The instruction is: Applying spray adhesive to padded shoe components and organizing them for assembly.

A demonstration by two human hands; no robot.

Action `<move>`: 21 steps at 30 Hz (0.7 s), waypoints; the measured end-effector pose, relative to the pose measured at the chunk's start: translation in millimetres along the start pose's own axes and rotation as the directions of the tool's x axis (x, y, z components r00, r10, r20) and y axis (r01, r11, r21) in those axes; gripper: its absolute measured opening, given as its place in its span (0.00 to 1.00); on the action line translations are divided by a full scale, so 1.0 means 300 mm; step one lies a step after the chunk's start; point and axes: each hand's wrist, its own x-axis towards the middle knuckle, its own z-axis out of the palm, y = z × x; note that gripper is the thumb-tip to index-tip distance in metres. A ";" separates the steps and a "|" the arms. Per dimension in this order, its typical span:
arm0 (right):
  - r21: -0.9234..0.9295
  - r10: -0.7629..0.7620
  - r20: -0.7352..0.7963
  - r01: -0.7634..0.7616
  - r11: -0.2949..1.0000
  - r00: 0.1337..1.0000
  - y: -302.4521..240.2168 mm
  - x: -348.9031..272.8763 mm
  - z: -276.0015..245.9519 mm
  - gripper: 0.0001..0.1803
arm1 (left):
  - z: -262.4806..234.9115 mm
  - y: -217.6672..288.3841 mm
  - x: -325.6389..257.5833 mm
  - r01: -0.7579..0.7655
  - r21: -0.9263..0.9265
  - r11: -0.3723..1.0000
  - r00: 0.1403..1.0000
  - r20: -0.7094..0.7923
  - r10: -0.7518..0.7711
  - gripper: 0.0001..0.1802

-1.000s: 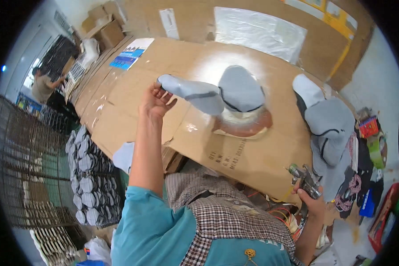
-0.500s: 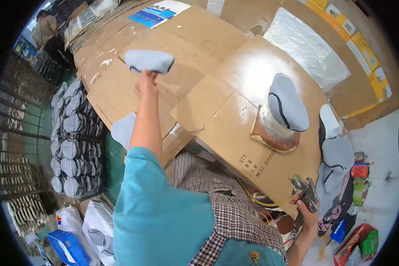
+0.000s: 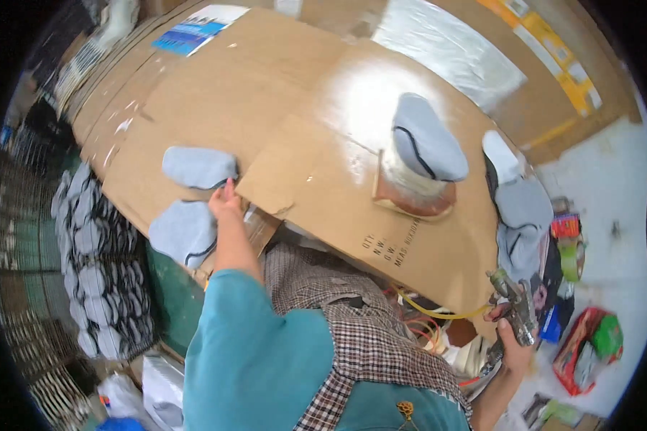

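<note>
Passage between grey piece (image 3: pixel 198 167) and block (image 3: pixel 415 201)

We record pale grey with a black edge line on the cloth piece (image 3: pixel 196 165) at ten o'clock; the second piece (image 3: pixel 180 231) at nine and the third piece (image 3: pixel 438 147) at two match. We find the block (image 3: pixel 413 185) under the third whitish above, reddish brown below. The tabletop (image 3: pixel 259 86) is tan, with a cloudy white patch (image 3: pixel 359 93) toward one. At four, we note a metallic grey spray gun (image 3: pixel 514 305), greenish-tipped, and a yellow hose (image 3: pixel 442 314). The apron (image 3: pixel 374 359) at five shows dark-and-white checks; the sleeve (image 3: pixel 255 352) at seven is plain teal.
</note>
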 end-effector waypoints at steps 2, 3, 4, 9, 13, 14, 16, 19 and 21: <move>0.001 -0.006 -0.142 0.007 1.000 0.990 -0.048 -0.040 0.017 0.25 | -0.022 0.010 -0.013 -0.007 0.088 0.996 0.999 0.034 0.004 0.20; -0.038 0.049 -0.136 -0.055 0.998 0.990 -0.027 -0.063 -0.022 0.26 | -0.037 0.042 -0.002 0.023 0.140 0.990 1.000 0.001 -0.023 0.19; -0.035 0.054 -0.157 -0.060 0.998 0.986 -0.022 -0.083 -0.027 0.26 | -0.043 0.029 -0.008 0.063 0.191 0.980 0.998 -0.037 -0.057 0.18; -0.012 -0.058 -0.105 0.057 0.998 0.993 -0.062 -0.145 0.036 0.25 | -0.133 -0.030 -0.041 -0.154 0.443 0.883 0.965 -0.124 0.230 0.12; -0.103 -0.116 -0.124 0.104 0.989 0.986 -0.133 -0.168 0.106 0.26 | -0.234 -0.066 -0.125 -0.128 0.595 0.793 0.952 -0.152 0.267 0.07; -0.121 -0.128 -0.149 0.111 0.986 0.980 -0.136 -0.179 0.101 0.27 | -0.257 -0.060 -0.131 -0.122 0.591 0.797 0.952 -0.158 0.263 0.07; -0.193 -0.135 -0.100 0.114 0.975 0.986 -0.135 -0.187 0.081 0.27 | -0.307 -0.063 -0.136 -0.137 0.692 0.709 0.918 -0.180 0.353 0.08; -0.270 -0.177 -0.023 0.164 0.949 0.984 -0.197 -0.157 0.135 0.27 | -0.459 0.017 -0.082 -0.204 0.855 0.478 0.930 0.016 0.368 0.10; -0.256 -0.212 0.026 0.211 0.943 0.977 -0.248 -0.135 0.167 0.27 | -0.633 0.229 0.012 -0.218 0.933 0.285 0.910 0.089 0.404 0.11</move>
